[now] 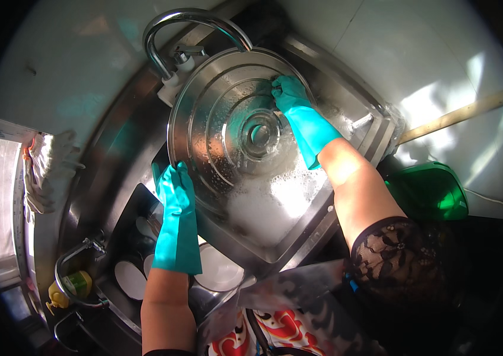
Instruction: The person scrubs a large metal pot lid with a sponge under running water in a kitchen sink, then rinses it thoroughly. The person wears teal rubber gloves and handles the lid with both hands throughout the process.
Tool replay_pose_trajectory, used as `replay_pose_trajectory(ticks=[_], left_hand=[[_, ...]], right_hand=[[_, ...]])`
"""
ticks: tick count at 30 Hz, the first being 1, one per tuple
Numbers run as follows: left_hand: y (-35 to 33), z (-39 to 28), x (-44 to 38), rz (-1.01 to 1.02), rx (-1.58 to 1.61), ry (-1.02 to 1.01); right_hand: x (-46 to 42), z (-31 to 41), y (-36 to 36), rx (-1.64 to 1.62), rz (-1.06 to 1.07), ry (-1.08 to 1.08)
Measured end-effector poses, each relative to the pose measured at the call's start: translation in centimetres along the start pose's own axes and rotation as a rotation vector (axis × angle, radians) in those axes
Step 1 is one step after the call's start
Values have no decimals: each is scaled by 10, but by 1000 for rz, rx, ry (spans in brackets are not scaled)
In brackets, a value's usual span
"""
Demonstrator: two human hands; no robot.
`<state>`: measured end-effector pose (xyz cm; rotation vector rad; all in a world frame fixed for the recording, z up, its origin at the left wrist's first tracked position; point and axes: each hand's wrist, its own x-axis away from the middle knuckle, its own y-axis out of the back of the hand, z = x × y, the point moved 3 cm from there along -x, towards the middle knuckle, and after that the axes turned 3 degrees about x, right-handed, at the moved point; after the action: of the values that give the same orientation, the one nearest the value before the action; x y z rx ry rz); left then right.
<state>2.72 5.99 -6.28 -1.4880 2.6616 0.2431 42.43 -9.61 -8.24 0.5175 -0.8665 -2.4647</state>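
A large round stainless steel lid [216, 133] with concentric ridges leans tilted in the sink, wet with drops and suds. My left hand [173, 184], in a teal rubber glove, grips its rim at the lower left, thumb on the near face. Against the ridged surface at the upper right rests my right hand [289, 91], gloved the same way with fingers curled. Whether a scrubber is inside those fingers is hidden. White foam and soapy water [260, 209] fill the sink basin [273, 258] below the lid.
A curved chrome faucet [198, 15] arches over the lid's top edge. White bowls [220, 267] sit in the neighbouring basin at lower left. A second faucet [60, 271] and a yellow bottle [71, 289] stand beyond. At right is a green plastic container [433, 191]; work gloves [40, 173] hang at left.
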Motion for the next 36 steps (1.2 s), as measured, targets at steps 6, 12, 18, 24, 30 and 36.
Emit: replay_pose_trajectory(ticks=[6, 12, 18, 24, 30, 36], left_hand=[[12, 5, 7, -89, 213, 157], [-7, -60, 3, 72, -689, -166], [1, -57, -1, 195, -532, 2], [-6, -99, 30, 228, -75, 286], [-16, -126, 44, 179, -165, 249], [-33, -172, 56, 176, -297, 285]], right_hand=[[81, -78, -15, 585, 281, -404], [136, -20, 11, 320, 611, -197], [156, -3, 24, -212, 678, -400], [174, 38, 75, -399, 446, -634], [175, 58, 103, -580, 335, -574], [176, 65, 129, -738, 165, -656]])
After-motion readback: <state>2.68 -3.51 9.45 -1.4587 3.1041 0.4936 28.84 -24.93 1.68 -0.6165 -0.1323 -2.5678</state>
